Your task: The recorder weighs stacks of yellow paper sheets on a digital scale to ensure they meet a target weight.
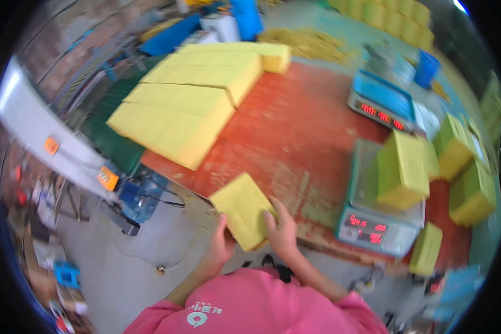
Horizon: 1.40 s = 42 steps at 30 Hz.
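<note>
A thick block of yellow paper (242,210) is held between my two hands at the near edge of the red table (292,122), tilted a little. My left hand (222,243) grips its left side, the thumb along the edge. On its right side my right hand (283,229) presses with the thumb on top. The fingers beneath the block are hidden. To the right, a scale (356,227) with lit red digits bears yellow paper blocks (402,170), apart from my hands.
Long rows of yellow paper (178,106) lie at the table's far left over a green conveyor belt (108,119). A second scale (381,100) with a blue tray stands farther back. More yellow blocks (473,192) sit right; a blue motor (142,195) is left.
</note>
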Motion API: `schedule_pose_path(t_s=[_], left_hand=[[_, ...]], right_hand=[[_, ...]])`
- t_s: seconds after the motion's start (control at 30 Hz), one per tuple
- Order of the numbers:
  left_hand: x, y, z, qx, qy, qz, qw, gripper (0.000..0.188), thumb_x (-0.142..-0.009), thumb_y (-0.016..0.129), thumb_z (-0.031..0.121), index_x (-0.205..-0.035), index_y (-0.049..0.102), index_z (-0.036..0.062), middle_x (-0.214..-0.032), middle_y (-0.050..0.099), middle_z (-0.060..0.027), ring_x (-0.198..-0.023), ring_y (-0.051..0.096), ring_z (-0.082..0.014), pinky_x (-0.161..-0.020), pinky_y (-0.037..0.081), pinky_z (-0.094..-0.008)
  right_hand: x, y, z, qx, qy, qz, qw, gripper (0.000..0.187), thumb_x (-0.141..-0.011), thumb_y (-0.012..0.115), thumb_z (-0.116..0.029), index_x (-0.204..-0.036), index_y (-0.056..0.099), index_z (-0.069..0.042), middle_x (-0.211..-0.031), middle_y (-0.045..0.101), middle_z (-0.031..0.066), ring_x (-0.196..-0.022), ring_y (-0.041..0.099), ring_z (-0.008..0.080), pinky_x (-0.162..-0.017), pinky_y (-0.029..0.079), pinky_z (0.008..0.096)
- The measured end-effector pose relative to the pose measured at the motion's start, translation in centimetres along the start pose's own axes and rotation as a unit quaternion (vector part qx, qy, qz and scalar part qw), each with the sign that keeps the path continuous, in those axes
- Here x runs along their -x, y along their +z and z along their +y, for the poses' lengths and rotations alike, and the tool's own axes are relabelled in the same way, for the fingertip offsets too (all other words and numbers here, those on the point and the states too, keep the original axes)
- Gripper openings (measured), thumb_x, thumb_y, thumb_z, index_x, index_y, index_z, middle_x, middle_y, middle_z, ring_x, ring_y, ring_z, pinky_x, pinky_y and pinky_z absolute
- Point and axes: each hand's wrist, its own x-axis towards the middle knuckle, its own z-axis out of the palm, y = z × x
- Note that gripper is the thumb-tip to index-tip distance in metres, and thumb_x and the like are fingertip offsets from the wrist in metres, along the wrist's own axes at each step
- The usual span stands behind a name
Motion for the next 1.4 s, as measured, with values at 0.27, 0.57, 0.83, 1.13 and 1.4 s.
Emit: schedule_pose_path(t_s=[0.27, 0.57, 0.83, 1.13, 1.4], left_hand=[[-1.3, 3.0, -0.6, -0.005, -0.028, 0.003, 1.000, 0.057, -0.100, 0.044, 0.041, -0.143, 0.037, 0.0049, -0.140, 0.048, -0.0129, -0.127, 0.049, -0.0273, -0.107, 0.040, -0.0450], [-1.5, 3.3, -1.6, -0.002, 0.003, -0.021, 1.000, 0.065, -0.099, 0.042, 0.049, -0.147, 0.033, 0.0065, -0.145, 0.042, -0.0144, -0.129, 0.047, -0.0298, -0.105, 0.042, -0.0497], [4.0, 7.1, -0.4, -0.318, 0.294, -0.108, 0.895, 0.060, -0.099, 0.051, 0.033, -0.147, 0.029, 0.0054, -0.148, 0.039, -0.0146, -0.129, 0.048, -0.0317, -0.102, 0.046, -0.0449], [3.0, 36.3, 1.2, -0.216, 0.085, -0.190, 0.954, 0.049, -0.102, 0.045, 0.036, -0.139, 0.048, 0.0051, -0.133, 0.056, -0.0085, -0.120, 0.056, -0.0189, -0.098, 0.047, -0.0355], [-5.8, 49.5, -0.6, -0.345, 0.026, -0.301, 0.888, 0.072, -0.083, 0.064, 0.059, -0.137, 0.051, 0.0130, -0.134, 0.053, -0.0107, -0.122, 0.050, -0.0262, -0.098, 0.041, -0.0509]], right_hand=[[-0.8, -1.5, 0.7, 0.023, -0.049, -0.002, 0.999, 0.045, -0.089, 0.062, -0.021, -0.128, 0.052, 0.000, -0.124, 0.058, 0.0228, -0.115, 0.055, 0.0390, -0.098, 0.045, 0.0442], [-0.9, -4.1, 1.3, -0.079, -0.001, -0.051, 0.996, 0.051, -0.090, 0.063, -0.027, -0.130, 0.051, 0.002, -0.126, 0.057, 0.0247, -0.113, 0.059, 0.0355, -0.097, 0.046, 0.0421], [-0.4, -14.8, 2.3, -0.095, 0.121, -0.129, 0.980, 0.058, -0.092, 0.058, -0.043, -0.124, 0.057, 0.005, -0.112, 0.065, 0.0240, -0.106, 0.064, 0.0321, -0.092, 0.048, 0.0385], [-6.1, -35.1, -5.5, -0.179, 0.017, 0.002, 0.984, 0.052, -0.096, 0.058, -0.038, -0.126, 0.058, 0.004, -0.108, 0.068, 0.0139, -0.096, 0.064, 0.0168, -0.081, 0.052, 0.0316], [-15.6, -45.7, -2.1, -0.194, 0.077, 0.044, 0.977, 0.032, -0.098, 0.054, -0.033, -0.111, 0.067, -0.006, -0.087, 0.068, 0.0029, -0.071, 0.064, 0.0122, -0.063, 0.053, 0.0280]])
